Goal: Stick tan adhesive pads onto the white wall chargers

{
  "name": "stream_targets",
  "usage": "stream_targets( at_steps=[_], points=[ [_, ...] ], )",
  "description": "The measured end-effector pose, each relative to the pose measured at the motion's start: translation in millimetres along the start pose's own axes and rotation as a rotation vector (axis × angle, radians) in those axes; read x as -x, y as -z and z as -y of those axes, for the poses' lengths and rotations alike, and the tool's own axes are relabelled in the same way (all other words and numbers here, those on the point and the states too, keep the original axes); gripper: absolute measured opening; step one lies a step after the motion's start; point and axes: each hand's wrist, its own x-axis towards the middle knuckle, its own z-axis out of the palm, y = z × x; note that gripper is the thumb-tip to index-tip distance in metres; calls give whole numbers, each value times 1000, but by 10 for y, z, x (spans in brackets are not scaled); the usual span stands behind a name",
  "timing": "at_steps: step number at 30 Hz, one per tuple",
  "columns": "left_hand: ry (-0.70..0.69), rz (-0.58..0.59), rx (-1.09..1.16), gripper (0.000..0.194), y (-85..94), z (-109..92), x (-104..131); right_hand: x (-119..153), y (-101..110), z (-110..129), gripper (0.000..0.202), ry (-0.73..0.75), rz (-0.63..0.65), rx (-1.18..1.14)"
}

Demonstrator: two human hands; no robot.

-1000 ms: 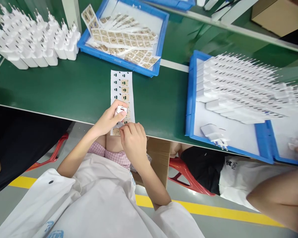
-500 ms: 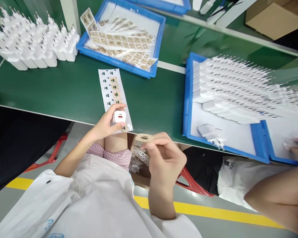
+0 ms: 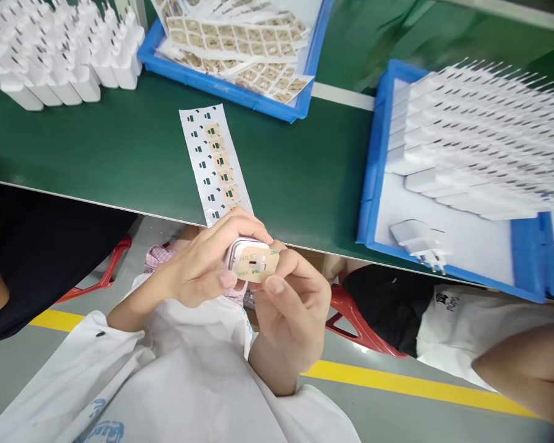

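My left hand (image 3: 207, 261) is closed around a white charger (image 3: 234, 251), its port face turned up toward me. Between the thumb and fingers of my right hand (image 3: 293, 295), a tan adhesive sticker (image 3: 258, 264) with green print is pinched by its right edge. It lies over the charger's port face, and a port shows through its cut-out; whether it is stuck down I cannot tell. Just beyond my hands, a white sticker sheet (image 3: 203, 163) rests on the green table, with several tan stickers along its right column and cut-outs along its left.
A blue tray (image 3: 221, 92) at the back holds piled sticker sheets. White plug chargers (image 3: 64, 67) stand grouped at the left. Another blue tray (image 3: 369, 178) on the right holds rows of chargers, with a loose one (image 3: 418, 240) in front. A co-worker's arm (image 3: 526, 369) is at far right.
My right hand has moved left and brought the sticker onto the charger's port face. My left hand has moved toward me and right with the charger. The view has shifted.
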Motion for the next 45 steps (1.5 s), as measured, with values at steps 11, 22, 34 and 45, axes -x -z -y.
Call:
stream_targets(
  at_steps=[11,22,34,45],
  points=[
    [-38,20,-114,40,22,-61,-58,-7,2,33,26,39,31,51],
    [-24,28,-249,39,18,-118,-54,25,24,7,27,60,17,113],
    [-59,2,-279,38,10,-107,-67,11,19,22,28,71,-5,193],
    [-101,-66,-338,32,-34,-58,-78,-10,28,3,26,118,-10,303]
  ],
)
